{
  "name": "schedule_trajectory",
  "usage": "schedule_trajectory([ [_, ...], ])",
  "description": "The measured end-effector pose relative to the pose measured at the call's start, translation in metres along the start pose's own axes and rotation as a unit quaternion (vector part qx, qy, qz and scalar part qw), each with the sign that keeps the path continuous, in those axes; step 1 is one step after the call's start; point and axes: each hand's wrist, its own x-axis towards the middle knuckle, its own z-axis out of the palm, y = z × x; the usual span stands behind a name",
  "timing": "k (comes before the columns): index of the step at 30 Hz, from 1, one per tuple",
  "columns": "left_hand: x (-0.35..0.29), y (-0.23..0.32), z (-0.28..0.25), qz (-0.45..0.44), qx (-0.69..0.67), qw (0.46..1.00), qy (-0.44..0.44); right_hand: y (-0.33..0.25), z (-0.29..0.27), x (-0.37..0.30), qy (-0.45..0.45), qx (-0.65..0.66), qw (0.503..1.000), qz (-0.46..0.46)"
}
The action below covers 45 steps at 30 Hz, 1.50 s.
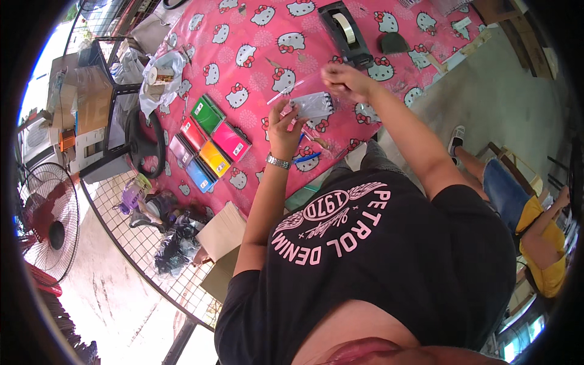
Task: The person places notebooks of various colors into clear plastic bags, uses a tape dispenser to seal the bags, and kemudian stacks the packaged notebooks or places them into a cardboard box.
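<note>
Both hands are raised with forearms extended, the left hand (pixel 283 125) fingers curled, the right hand (pixel 344 80) pinching.

I hold a small notebook (pixel 313 104) in a clear plastic sleeve above the pink cloth. It is grey-white with a dark spiral edge, tilted, its long side running roughly left to right. My left hand (pixel 285 126) grips its lower left corner; my right hand (pixel 347 81) pinches above its upper right edge.
</note>
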Motion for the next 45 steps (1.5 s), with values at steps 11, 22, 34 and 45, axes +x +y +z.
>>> schedule_trajectory([
  [11,0.000,0.002,-0.008,0.009,0.026,0.999,-0.021,-0.053,0.079,0.099,-0.237,-0.800,0.540,0.111],
  [22,-0.016,-0.002,-0.002,0.065,0.111,0.990,-0.060,0.025,-0.029,0.030,0.045,-0.413,0.909,0.022],
  [34,0.051,0.049,-0.006,-0.063,-0.206,0.974,0.066,-0.112,0.049,-0.029,0.242,-0.521,0.780,-0.248],
  [45,0.049,0.061,0.062,-0.198,-0.426,0.858,-0.210,-0.309,-0.047,-0.041,0.485,-0.215,0.780,-0.333],
])
